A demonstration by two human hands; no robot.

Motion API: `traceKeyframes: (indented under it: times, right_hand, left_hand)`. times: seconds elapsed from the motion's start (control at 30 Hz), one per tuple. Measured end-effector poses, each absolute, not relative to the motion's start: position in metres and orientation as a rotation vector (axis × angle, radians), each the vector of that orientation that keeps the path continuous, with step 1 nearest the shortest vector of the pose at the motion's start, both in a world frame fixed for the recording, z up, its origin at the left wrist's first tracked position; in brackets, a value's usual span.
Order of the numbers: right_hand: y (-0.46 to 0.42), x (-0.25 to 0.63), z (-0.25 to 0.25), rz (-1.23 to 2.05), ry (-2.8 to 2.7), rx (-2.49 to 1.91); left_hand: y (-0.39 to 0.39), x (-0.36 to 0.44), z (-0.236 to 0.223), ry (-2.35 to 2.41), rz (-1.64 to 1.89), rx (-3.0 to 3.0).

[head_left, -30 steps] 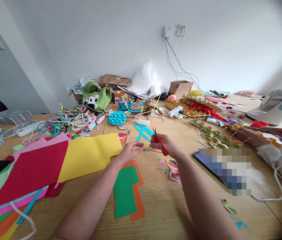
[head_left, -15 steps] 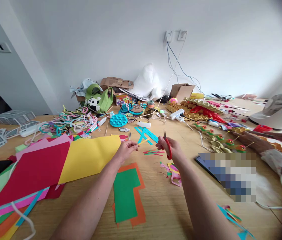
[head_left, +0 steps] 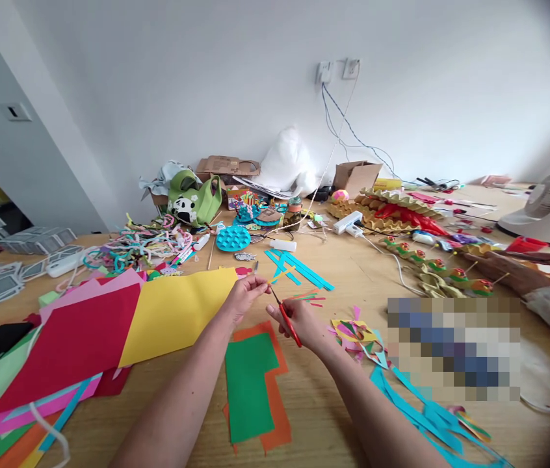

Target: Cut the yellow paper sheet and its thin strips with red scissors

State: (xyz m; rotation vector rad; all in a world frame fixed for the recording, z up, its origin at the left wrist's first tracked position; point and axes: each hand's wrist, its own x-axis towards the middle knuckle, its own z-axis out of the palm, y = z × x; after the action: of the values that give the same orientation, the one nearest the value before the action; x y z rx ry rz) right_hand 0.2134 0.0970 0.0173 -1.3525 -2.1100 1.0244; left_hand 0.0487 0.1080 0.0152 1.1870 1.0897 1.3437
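My left hand (head_left: 248, 297) is closed, pinching a thin yellow paper strip (head_left: 282, 273) that sticks out to the right past the fingertips. Red-handled scissors (head_left: 289, 325) are gripped in my right hand (head_left: 307, 320). Their blades point up and left, with the tips close to the strip beside my left fingertips; whether they touch it I cannot tell. Behind the strip lie several blue paper strips (head_left: 307, 270). Small red and green strips (head_left: 311, 298) are just beyond my right hand. Below both hands, a green paper sheet (head_left: 250, 383) rests on orange paper (head_left: 279, 416).
Yellow paper (head_left: 182, 312) and red paper (head_left: 70, 344) cover the left side. Paper scraps (head_left: 355, 331) and blue offcuts (head_left: 431, 416) lie to the right. Farther back are a blue round tray (head_left: 233, 238), a power strip (head_left: 348, 222) and a green bag (head_left: 194, 198). Another person's hand (head_left: 504, 274) is at far right.
My right hand has come left and slightly down, and the scissors now slant toward the yellow strip instead of pointing up. My left hand keeps its pinch. More blue offcuts show at right.
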Motion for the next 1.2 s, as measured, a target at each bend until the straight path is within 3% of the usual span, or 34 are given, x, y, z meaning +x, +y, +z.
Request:
traceKeyframes:
  times: [0.3, 0.73, 1.2]
  right_hand:
    - [0.093, 0.212, 0.023, 0.913, -2.117, -1.467]
    - [0.098, 0.214, 0.012, 1.193, -1.996, -1.388]
    - [0.098, 0.214, 0.013, 1.161, -1.987, -1.342]
  left_hand:
    - [0.107, 0.05, 0.016, 1.124, 1.336, 1.186]
    - [0.105, 0.049, 0.019, 1.109, 1.283, 1.188]
    - [0.109, 0.046, 0.012, 1.011, 1.275, 1.089]
